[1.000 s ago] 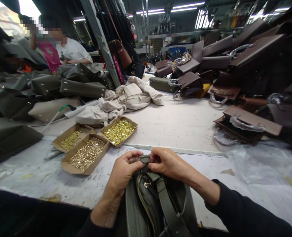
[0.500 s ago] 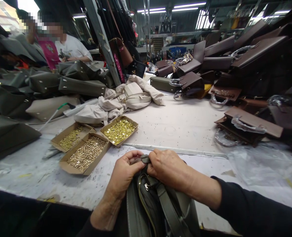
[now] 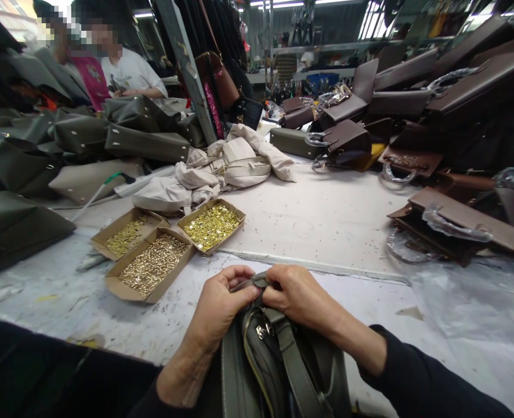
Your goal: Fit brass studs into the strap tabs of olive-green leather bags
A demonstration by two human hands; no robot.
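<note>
An olive-green handbag (image 3: 257,377) with a curved brass zipper stands at the table's near edge, below both hands. My left hand (image 3: 222,305) pinches a short olive strap (image 3: 260,280) at the bag's top between thumb and fingers. From the other side my right hand (image 3: 298,296) is closed on the same strap, its fingertips curled out of sight. A silvery zipper pull (image 3: 263,331) hangs just under the hands. A wider strap (image 3: 298,371) runs down the bag's right side. Whether a small part sits between the fingers is hidden.
Cardboard trays of gold-coloured metal bits (image 3: 152,267) stand left of the hands. Beige bags (image 3: 243,162) lie behind them, olive bags (image 3: 148,142) are piled at left, brown handbags (image 3: 466,226) at right. Clear plastic sheeting (image 3: 470,302) covers the near right. A person (image 3: 130,75) is at the far left.
My right hand has shifted slightly on the strap, its fingers now more curled. My left hand keeps its pinch. The camera view has tilted a little, moving the background.
</note>
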